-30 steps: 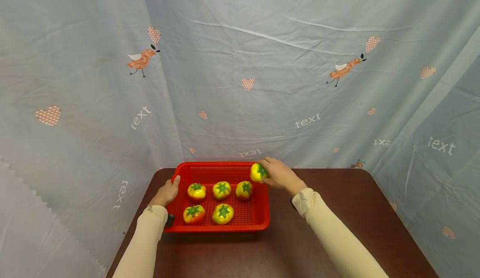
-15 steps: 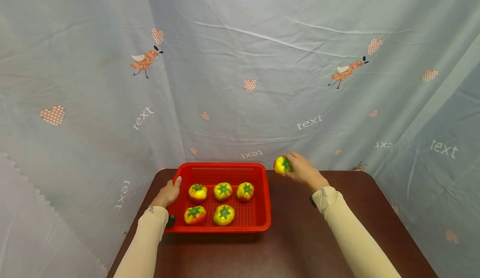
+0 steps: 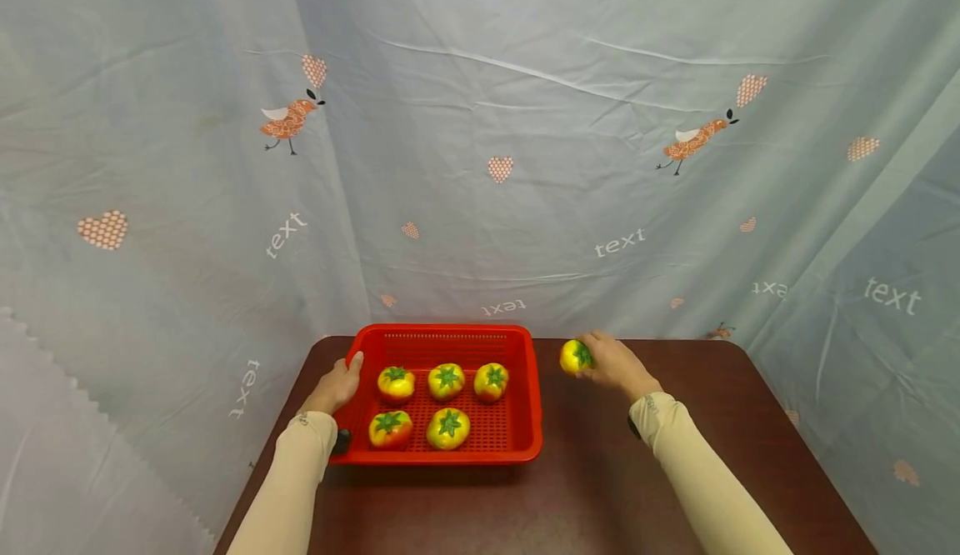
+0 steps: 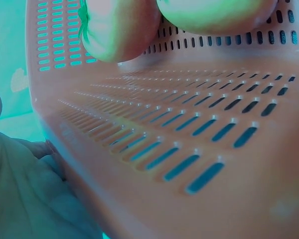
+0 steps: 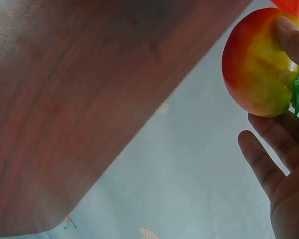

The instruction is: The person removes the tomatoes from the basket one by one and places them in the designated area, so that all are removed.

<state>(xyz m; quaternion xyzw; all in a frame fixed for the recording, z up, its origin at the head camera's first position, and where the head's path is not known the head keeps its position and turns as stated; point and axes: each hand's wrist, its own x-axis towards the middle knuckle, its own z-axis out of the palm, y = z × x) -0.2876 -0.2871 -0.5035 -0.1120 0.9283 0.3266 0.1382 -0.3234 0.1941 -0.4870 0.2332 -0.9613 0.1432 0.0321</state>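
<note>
Red basket (image 3: pixel 534 388): five fruits (image 3: pixel 447 430) loose inside, apt to roll if jolted. Left hand (image 3: pixel 335 387) grips its left rim; an uneven tug could tilt it. Right of basket, right hand (image 3: pixel 618 366) pinches a sixth fruit (image 3: pixel 572 357); glossy skin could slip, fruit then rolling off the tabletop's (image 3: pixel 697 405) far edge

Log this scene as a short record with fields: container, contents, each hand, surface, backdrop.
container: red slotted basket
contents: five red-and-yellow fruits with green tops, three in the far row, two in the near row
left hand: touches the basket's left side; fingers partly hidden
right hand: holds a sixth fruit, right of the basket
surface: dark reddish-brown table
backdrop: grey-blue cloth printed with birds, hearts and lettering
</note>
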